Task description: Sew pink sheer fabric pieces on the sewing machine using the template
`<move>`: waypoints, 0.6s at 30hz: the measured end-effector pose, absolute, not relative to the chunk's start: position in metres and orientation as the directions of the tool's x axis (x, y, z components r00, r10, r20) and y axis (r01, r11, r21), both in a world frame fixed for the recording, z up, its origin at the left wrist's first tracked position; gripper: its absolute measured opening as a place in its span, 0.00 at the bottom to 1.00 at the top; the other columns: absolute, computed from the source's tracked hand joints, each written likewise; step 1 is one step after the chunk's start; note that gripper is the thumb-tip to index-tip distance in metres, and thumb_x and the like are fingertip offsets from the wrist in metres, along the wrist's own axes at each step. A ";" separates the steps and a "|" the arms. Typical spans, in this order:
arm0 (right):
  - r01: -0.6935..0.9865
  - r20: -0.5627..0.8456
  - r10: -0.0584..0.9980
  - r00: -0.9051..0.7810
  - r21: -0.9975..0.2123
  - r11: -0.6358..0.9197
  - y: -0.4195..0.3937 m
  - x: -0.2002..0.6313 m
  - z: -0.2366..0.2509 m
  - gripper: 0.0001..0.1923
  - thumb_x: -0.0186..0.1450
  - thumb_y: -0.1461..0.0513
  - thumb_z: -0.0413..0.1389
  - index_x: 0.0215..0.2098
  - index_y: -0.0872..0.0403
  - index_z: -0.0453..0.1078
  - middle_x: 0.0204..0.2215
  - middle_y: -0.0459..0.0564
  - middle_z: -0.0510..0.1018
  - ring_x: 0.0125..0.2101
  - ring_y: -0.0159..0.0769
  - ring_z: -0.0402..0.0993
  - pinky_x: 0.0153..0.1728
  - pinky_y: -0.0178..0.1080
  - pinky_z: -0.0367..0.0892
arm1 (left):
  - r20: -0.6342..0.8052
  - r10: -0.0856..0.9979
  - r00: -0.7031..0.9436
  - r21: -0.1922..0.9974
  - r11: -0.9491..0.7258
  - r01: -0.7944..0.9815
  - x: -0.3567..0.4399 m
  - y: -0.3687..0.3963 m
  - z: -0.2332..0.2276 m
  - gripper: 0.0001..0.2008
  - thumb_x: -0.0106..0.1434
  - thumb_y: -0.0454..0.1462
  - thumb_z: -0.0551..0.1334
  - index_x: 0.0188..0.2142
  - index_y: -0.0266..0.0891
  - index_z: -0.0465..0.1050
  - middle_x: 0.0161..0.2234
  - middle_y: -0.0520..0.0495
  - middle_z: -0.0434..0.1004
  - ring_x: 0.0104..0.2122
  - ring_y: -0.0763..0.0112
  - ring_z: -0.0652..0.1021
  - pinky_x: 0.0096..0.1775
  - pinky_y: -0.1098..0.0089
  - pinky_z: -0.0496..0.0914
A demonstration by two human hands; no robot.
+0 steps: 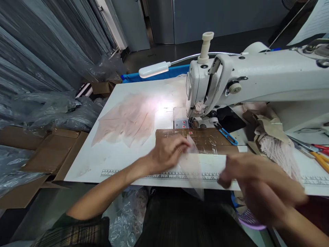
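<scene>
My left hand [168,153] pinches the top of a small piece of sheer pale pink fabric [192,168], which hangs over the table's front edge. To its right, my right hand [262,187] is smeared by motion, apart from the fabric, and I cannot make out whether its fingers hold anything. Just beyond the left hand stands a white sewing machine [246,77], its needle area [190,121] above a metal plate. Brown tape [213,140] covers the table in front of that plate. A loose pile of sheer pink fabric pieces [128,118] lies on the left of the table.
Blue thread snips [227,134] lie beside the machine's base. Cream lace or yarn strands [279,151] and orange-handled scissors [320,161] are on the right. A printed ruler [169,176] runs along the white table's [87,168] front edge. An open cardboard box [51,151] stands at left.
</scene>
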State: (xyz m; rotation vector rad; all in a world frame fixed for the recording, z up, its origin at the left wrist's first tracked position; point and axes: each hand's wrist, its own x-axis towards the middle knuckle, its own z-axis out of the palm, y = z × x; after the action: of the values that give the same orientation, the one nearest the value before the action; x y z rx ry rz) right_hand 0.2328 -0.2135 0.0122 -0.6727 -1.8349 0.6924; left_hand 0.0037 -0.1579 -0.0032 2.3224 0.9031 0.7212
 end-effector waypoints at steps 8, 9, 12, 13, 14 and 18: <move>-0.063 0.105 0.613 -0.783 -0.994 0.090 -0.191 0.208 0.003 0.27 0.67 0.51 0.58 0.61 0.50 0.64 0.46 0.52 0.76 0.42 0.40 0.75 0.42 0.41 0.72 | 0.298 0.536 0.790 0.621 -0.737 0.266 0.007 -0.207 0.031 0.15 0.67 0.27 0.54 0.51 0.37 0.71 0.45 0.44 0.79 0.43 0.68 0.79 0.44 0.71 0.76; 0.002 0.058 0.598 -0.800 -0.995 0.099 -0.190 0.206 0.000 0.24 0.66 0.55 0.58 0.59 0.49 0.66 0.43 0.50 0.77 0.40 0.39 0.75 0.41 0.39 0.73 | 0.318 0.609 0.727 0.623 -0.712 0.324 0.003 -0.205 0.035 0.14 0.67 0.28 0.56 0.50 0.39 0.72 0.44 0.46 0.80 0.41 0.69 0.80 0.41 0.71 0.77; 0.200 0.020 0.762 -0.648 -0.960 0.195 -0.180 0.203 -0.013 0.17 0.68 0.61 0.53 0.55 0.50 0.70 0.41 0.50 0.79 0.40 0.39 0.75 0.41 0.40 0.72 | 0.366 0.780 0.508 0.667 -0.600 0.442 -0.009 -0.200 0.044 0.09 0.65 0.32 0.63 0.45 0.44 0.75 0.36 0.52 0.82 0.30 0.73 0.82 0.31 0.75 0.77; 0.257 0.054 0.831 -0.553 -0.938 0.232 -0.176 0.203 -0.017 0.17 0.67 0.62 0.52 0.54 0.51 0.71 0.41 0.51 0.79 0.40 0.40 0.75 0.41 0.42 0.71 | 0.356 0.820 0.448 0.700 -0.552 0.453 -0.011 -0.200 0.046 0.08 0.64 0.33 0.64 0.43 0.44 0.76 0.34 0.53 0.82 0.26 0.74 0.81 0.27 0.77 0.76; 0.305 0.097 0.881 -0.463 -0.916 0.261 -0.172 0.202 -0.019 0.16 0.67 0.62 0.52 0.52 0.52 0.72 0.41 0.52 0.79 0.40 0.41 0.75 0.42 0.43 0.71 | 0.330 0.853 0.403 0.738 -0.500 0.454 -0.013 -0.200 0.046 0.07 0.64 0.34 0.64 0.42 0.43 0.76 0.32 0.53 0.82 0.23 0.75 0.80 0.24 0.78 0.75; 0.221 0.120 0.889 -0.442 -0.946 0.237 -0.170 0.194 -0.010 0.18 0.68 0.57 0.53 0.55 0.50 0.69 0.47 0.53 0.75 0.45 0.41 0.73 0.43 0.42 0.70 | 0.221 0.928 0.299 0.857 -0.331 0.395 -0.011 -0.200 0.043 0.07 0.63 0.34 0.65 0.41 0.40 0.76 0.29 0.53 0.82 0.20 0.75 0.80 0.22 0.79 0.74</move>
State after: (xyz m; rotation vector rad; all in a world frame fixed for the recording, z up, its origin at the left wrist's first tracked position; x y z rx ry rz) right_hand 0.1942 -0.1702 -0.0098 -1.0207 -1.8220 1.2302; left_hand -0.0111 -0.1995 0.0433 1.8712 1.1820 0.9724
